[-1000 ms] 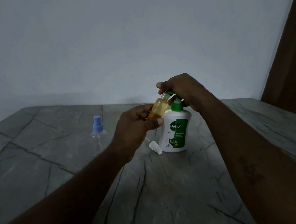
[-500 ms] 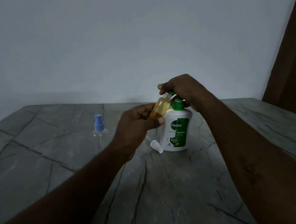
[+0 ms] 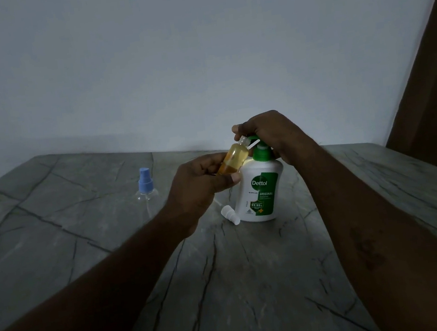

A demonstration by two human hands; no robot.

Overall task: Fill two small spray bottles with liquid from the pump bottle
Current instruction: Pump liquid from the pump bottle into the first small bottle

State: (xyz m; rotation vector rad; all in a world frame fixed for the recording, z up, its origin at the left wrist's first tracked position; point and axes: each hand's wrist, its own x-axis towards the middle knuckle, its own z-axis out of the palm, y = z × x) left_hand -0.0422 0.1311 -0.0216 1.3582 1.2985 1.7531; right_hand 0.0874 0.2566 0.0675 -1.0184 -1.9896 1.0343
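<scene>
The left hand (image 3: 200, 187) gripped a tilted small clear bottle of amber liquid (image 3: 234, 157); beside it, the right hand (image 3: 268, 133) clasped the top of a white-and-green plastic pump bottle (image 3: 259, 187).

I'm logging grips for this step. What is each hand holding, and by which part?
The left hand holds the small spray bottle by its lower body. The right hand curls over the pump bottle at its green top.

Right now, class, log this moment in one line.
left hand: holds small bottle tilted at spout | right hand: grips pump bottle head | second spray bottle: capped | white spray top: lying on table
</scene>
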